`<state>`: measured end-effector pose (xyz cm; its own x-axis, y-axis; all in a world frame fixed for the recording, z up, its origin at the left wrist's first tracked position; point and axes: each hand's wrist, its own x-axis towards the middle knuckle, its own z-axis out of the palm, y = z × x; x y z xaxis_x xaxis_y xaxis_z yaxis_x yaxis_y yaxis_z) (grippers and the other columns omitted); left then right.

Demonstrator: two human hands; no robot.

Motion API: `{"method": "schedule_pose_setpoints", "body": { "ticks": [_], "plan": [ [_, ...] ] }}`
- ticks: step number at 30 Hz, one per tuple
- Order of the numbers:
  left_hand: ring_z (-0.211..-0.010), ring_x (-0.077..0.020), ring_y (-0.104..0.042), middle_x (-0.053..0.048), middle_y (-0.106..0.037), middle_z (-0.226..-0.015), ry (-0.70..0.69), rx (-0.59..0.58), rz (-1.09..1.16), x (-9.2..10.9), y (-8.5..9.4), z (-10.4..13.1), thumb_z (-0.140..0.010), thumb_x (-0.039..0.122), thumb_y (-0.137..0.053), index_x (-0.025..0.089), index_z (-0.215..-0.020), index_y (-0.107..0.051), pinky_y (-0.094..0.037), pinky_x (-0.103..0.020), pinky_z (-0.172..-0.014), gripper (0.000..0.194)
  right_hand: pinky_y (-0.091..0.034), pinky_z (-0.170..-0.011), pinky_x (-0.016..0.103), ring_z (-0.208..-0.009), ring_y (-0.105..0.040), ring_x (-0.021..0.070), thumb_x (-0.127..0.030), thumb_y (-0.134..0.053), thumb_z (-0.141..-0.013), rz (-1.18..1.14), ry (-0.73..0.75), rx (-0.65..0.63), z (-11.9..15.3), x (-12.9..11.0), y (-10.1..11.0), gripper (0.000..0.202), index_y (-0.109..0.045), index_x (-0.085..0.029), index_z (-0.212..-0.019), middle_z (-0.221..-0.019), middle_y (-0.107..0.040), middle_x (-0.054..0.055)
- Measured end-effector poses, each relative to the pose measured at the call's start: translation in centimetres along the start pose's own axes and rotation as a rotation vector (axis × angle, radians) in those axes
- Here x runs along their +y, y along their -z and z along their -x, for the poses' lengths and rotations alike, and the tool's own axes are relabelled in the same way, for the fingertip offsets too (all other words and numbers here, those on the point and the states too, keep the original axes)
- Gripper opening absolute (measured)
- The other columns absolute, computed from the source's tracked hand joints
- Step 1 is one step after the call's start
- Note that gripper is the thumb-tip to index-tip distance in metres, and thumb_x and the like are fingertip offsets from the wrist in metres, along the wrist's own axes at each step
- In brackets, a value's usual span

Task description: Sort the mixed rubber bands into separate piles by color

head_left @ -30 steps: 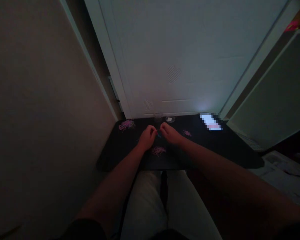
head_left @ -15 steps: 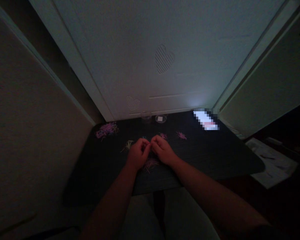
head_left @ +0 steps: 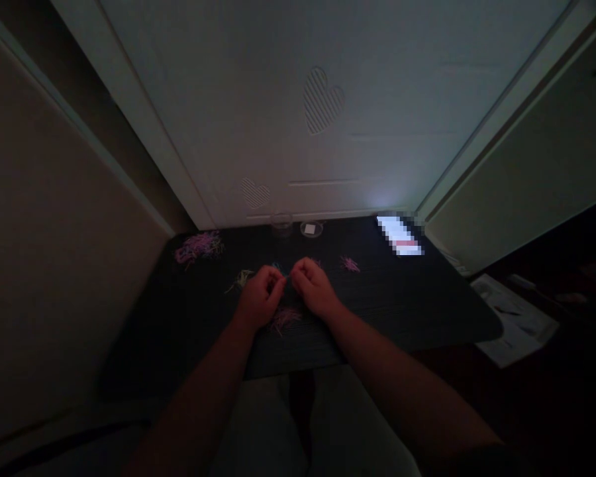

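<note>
Over the middle of the dark table, my left hand (head_left: 261,298) and my right hand (head_left: 314,286) meet almost fingertip to fingertip, both pinched closed. A faint bluish bit shows in the narrow gap between them, too small and dim to name. Just below the hands lies a loose pile of pinkish thin strands (head_left: 284,319). Pale yellowish strands (head_left: 242,279) lie left of my left hand, and a few teal strands (head_left: 277,267) show behind its fingers. Another small pink bunch (head_left: 316,262) is partly hidden behind my right hand.
A larger pile of pink and purple strands (head_left: 199,248) sits at the table's back left, a small pink bunch (head_left: 349,264) right of centre. Along the back stand a clear round container (head_left: 281,225) and a clear lid-like disc (head_left: 311,229). A lit phone (head_left: 400,236) lies back right.
The view has shifted a little, so everything sits slightly left and higher. My fingertips have drawn slightly apart, and more of the teal strands show behind them.
</note>
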<state>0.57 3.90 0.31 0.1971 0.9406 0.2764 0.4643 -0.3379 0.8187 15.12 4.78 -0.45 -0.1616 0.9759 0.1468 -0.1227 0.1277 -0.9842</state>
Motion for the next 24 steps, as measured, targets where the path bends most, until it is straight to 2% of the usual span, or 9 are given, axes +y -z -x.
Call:
{"method": "schedule_pose_setpoints", "body": {
  "ticks": [4, 7, 9, 24],
  "plan": [
    [-0.054, -0.0103, -0.051, 0.002, -0.054, -0.062, -0.008, 0.020, -0.034, -0.31, -0.14, -0.09, -0.083, 0.029, -0.049, 0.018, -0.082, -0.050, -0.037, -0.022, -0.052, 0.012, -0.026, -0.043, 0.020, -0.044, -0.035, 0.0068, -0.041, -0.049, -0.081, -0.021, -0.009, -0.008, -0.04, -0.06, 0.12, 0.022, -0.043, -0.020, -0.078, -0.052, -0.041, -0.007],
    [-0.057, -0.0107, -0.053, 0.002, -0.055, -0.064, -0.031, 0.015, -0.064, -0.29, -0.22, -0.08, -0.083, 0.028, -0.048, 0.018, -0.083, -0.051, -0.038, -0.023, -0.053, 0.011, -0.028, -0.044, 0.020, -0.047, -0.038, 0.0073, -0.039, -0.052, -0.079, 0.068, -0.024, -0.070, 0.03, 0.00, 0.20, 0.020, -0.047, -0.020, -0.084, -0.055, -0.045, -0.006],
    [-0.056, -0.0103, -0.053, 0.002, -0.056, -0.065, -0.037, 0.021, -0.087, -0.14, -0.25, -0.03, -0.083, 0.027, -0.049, 0.018, -0.084, -0.051, -0.038, -0.022, -0.053, 0.010, -0.028, -0.044, 0.020, -0.047, -0.039, 0.0074, -0.037, -0.051, -0.079, 0.140, -0.026, -0.094, 0.07, 0.05, 0.22, 0.018, -0.047, -0.019, -0.079, -0.055, -0.045, -0.006],
    [-0.055, -0.0097, -0.052, 0.002, -0.056, -0.065, -0.047, 0.017, -0.145, 0.23, -0.35, 0.19, -0.083, 0.029, -0.049, 0.018, -0.083, -0.050, -0.037, -0.023, -0.053, 0.012, -0.027, -0.044, 0.021, -0.045, -0.037, 0.0073, -0.038, -0.051, -0.079, 0.129, 0.040, -0.023, 0.14, 0.16, 0.38, 0.021, -0.045, -0.019, -0.071, -0.051, -0.043, -0.006]
  ]
}}
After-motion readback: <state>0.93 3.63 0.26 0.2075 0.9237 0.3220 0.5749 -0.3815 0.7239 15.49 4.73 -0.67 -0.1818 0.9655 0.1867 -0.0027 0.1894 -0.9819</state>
